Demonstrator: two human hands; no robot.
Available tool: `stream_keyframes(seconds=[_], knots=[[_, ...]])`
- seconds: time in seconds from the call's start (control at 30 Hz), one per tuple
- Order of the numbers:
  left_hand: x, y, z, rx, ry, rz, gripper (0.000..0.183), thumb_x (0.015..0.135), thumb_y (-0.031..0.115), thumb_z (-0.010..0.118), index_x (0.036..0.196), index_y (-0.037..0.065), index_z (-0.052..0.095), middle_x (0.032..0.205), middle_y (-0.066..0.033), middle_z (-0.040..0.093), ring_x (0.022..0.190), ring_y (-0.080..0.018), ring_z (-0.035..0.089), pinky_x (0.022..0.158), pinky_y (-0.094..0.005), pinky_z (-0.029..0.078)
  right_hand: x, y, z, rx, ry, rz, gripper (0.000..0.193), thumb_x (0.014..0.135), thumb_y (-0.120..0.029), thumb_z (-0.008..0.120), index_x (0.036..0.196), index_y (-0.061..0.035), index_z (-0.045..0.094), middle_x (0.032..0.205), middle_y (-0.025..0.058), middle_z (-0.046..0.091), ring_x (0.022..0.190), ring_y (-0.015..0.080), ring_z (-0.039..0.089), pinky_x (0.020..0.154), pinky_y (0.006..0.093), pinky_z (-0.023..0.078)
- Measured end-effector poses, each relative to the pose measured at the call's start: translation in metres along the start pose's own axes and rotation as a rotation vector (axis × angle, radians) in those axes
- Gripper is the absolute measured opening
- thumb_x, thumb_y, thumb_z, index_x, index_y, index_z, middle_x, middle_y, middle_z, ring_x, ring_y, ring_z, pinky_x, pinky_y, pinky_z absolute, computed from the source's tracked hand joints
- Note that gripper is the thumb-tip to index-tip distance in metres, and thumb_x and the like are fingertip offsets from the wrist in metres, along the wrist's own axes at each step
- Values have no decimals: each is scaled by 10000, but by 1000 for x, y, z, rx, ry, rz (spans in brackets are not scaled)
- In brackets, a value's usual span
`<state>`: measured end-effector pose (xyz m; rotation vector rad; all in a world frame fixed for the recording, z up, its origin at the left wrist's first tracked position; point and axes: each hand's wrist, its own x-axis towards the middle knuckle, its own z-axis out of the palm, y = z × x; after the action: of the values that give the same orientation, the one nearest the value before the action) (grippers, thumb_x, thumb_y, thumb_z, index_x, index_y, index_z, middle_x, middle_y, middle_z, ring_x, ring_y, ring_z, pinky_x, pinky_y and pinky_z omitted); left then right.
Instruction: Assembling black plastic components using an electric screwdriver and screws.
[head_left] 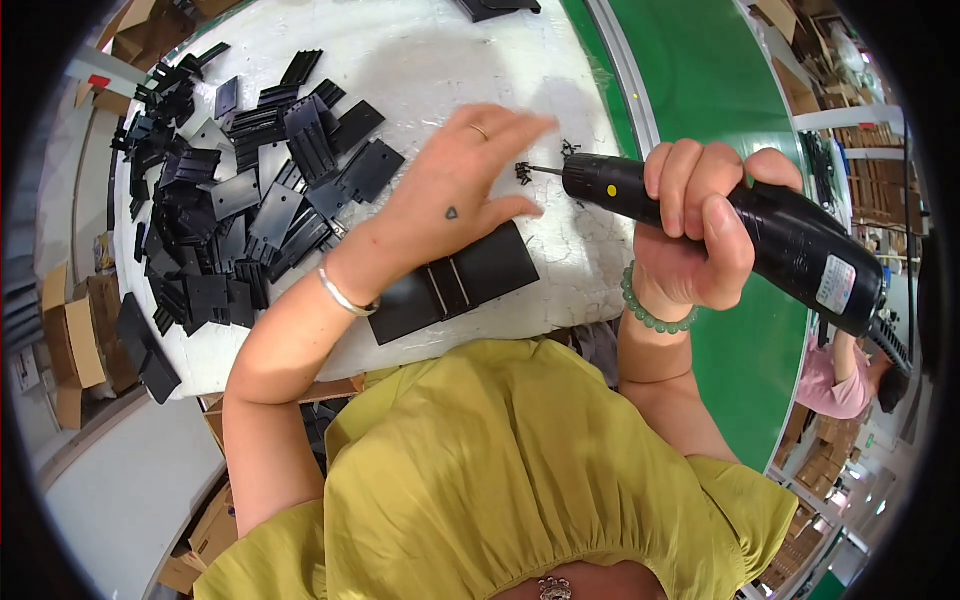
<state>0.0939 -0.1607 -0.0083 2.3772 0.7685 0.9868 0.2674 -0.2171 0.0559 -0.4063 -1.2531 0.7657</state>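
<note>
Yellow-green gathered cloth blouse (480, 440) closest, black cylindrical electric screwdriver (800, 245) aloft, black panels below

Worn at the blouse's neckline, at the very bottom edge: a pale beaded pendant (554, 588). Held firmly in the right hand (705, 225), with fingers and thumb wrapped around the body: the screwdriver, pointed leftward and tilted, with a yellow dot, a white label and a black ribbed cable (888, 335) trailing from its rear end. Worn on the same wrist: a green bead bracelet (660, 318).

Extended from the nose of the tool: a thin dark metal bit (545, 170), with its tip right at a small cluster of black screws (523, 174); impossible to tell whether touching. Scattered just beyond, beside the tool's nose: more small black screws (571, 148).

Held flat and loose, with fingers stretched and thumb apart: the left hand (455, 185), blurred at the fingertips, adorned with a thin ring (479, 131) and a silver bangle (346, 294). Lying partly beneath it in view, near the blouse: a black rectangular panel (500, 265) crossed by two parallel silvery strips (448, 284); contact with the hand unclear.

Heaped across the left of the white film-covered tabletop (420, 50): many black ribbed plates (310, 140), overlapping at all angles. Set to the right, past a pale metal rail (622, 75): a smooth green surface (735, 110). Visible farther out: brown cardboard boxes (85, 335) at left, a person in pink (836, 382) at right.
</note>
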Motion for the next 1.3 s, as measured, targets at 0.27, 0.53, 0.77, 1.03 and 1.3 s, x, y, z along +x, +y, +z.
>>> stream_keyframes(seconds=[0.27, 0.53, 0.77, 1.03, 1.3], knots=[[-27, -42, -78, 453, -427, -165, 428, 612, 72, 729, 1026, 67, 620, 975, -80, 617, 960, -288, 515, 828, -387, 428, 0, -3, 3, 47, 31, -12, 409, 742, -73, 508, 1140, -76, 412, 591, 23, 432, 444, 131, 376, 504, 311, 373], [-44, -12, -78, -153, 64, -478, 138, 745, 60, 697, 873, 14, 671, 713, -47, 651, 614, -88, 579, 592, -209, 460, -4, -18, 1, 77, -6, 63, 461, 760, -78, 471, 1217, -112, 426, 587, -1, 387, 485, 129, 383, 583, 320, 394], [-79, 14, -46, -376, 165, -716, 129, 760, 47, 689, 875, -7, 671, 722, -27, 654, 654, -54, 579, 597, -184, 461, -6, -21, 7, 112, -100, 148, 365, 750, -106, 471, 1099, -135, 573, 599, -57, 376, 547, 77, 375, 646, 272, 337], [-88, 33, -46, -576, -40, -799, 117, 780, 43, 670, 870, -29, 651, 755, -50, 658, 658, -62, 578, 607, -186, 466, -10, -25, 4, 120, -45, 173, 321, 736, -98, 491, 1044, -129, 577, 597, -59, 384, 547, 77, 382, 644, 269, 337], [-92, 40, -33, -294, -1, -642, 132, 741, 35, 688, 853, -21, 648, 715, -82, 650, 620, -106, 601, 586, -215, 475, -10, -26, 4, 111, -47, 176, 312, 735, -98, 490, 1035, -125, 571, 591, -57, 383, 547, 78, 387, 646, 274, 338]])
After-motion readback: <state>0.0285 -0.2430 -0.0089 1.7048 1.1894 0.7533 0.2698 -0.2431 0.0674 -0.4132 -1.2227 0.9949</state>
